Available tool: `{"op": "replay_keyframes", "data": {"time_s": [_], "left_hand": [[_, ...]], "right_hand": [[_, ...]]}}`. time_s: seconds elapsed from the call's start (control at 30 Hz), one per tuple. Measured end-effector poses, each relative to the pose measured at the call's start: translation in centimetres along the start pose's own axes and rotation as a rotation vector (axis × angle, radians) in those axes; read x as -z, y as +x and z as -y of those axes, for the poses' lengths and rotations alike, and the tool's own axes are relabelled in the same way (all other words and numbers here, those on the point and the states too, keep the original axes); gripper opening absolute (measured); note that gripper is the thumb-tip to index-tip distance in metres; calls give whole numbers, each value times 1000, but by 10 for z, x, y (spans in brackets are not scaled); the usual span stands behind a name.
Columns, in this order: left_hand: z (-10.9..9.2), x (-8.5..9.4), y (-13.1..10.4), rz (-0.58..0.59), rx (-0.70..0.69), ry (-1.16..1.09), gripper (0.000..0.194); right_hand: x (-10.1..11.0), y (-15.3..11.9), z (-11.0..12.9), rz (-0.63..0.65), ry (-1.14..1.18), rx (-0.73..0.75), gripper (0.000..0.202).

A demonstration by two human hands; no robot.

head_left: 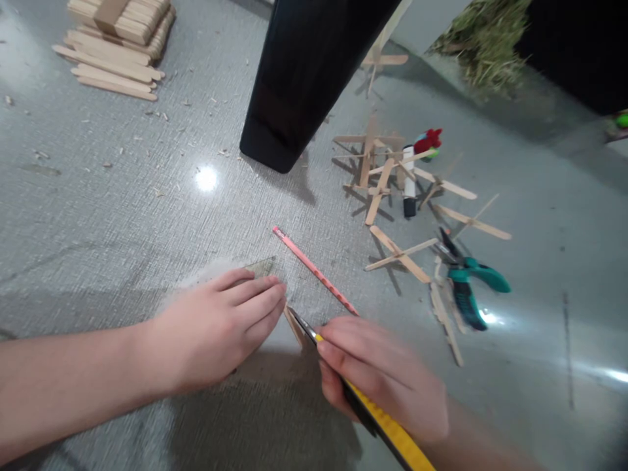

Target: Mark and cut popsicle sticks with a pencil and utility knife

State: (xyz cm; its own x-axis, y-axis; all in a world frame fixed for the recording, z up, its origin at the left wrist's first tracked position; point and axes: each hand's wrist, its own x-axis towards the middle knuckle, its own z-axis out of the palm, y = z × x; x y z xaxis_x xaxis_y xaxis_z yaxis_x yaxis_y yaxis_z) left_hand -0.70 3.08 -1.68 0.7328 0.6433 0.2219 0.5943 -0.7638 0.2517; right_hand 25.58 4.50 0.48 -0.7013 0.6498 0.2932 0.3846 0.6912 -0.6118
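In the head view my left hand point(230, 320) presses down on the table, fingers together and curved. From beneath its fingertips a wooden craft stick point(293, 325) sticks out, and the rest is hidden. A clear, ruler-like piece point(263, 266) shows partly past the same fingers. My right hand point(383, 369), a little blurred, is closed around a yellow and black utility knife point(387, 425). The knife's blade points at the craft stick by my left fingertips; whether it touches cannot be told. Just beyond my right hand lies a pink pencil point(316, 269).
A tall black object point(304, 85) stands ahead. Bundled craft sticks point(122, 26) lie far left, with loose ones below. Crossed sticks point(400, 254), a white glue-stick-like tube point(409, 176) and teal-handled pliers point(464, 278) lie to the right. Dried grass point(485, 49) is at the back right.
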Motion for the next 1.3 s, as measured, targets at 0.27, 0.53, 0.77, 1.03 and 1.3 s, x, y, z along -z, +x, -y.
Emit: {"op": "replay_keyframes", "data": {"time_s": [0.27, 0.53, 0.77, 1.03, 1.3], "left_hand": [[-1, 0, 1, -7, -4, 16, 42], [0, 1, 2, -4, -1, 15, 41], [0, 1, 1, 7, -13, 20, 42], [0, 0, 1, 13, -6, 21, 42], [0, 2, 3, -21, -9, 14, 40]], "right_hand": [[0, -1, -1, 72, 109, -7, 35], [-4, -9, -9, -19, -42, 91, 39], [-3, -8, -7, -13, -77, 79, 40], [-3, -6, -6, -17, -98, 86, 38], [-3, -3, -5, -45, -93, 87, 34]]}}
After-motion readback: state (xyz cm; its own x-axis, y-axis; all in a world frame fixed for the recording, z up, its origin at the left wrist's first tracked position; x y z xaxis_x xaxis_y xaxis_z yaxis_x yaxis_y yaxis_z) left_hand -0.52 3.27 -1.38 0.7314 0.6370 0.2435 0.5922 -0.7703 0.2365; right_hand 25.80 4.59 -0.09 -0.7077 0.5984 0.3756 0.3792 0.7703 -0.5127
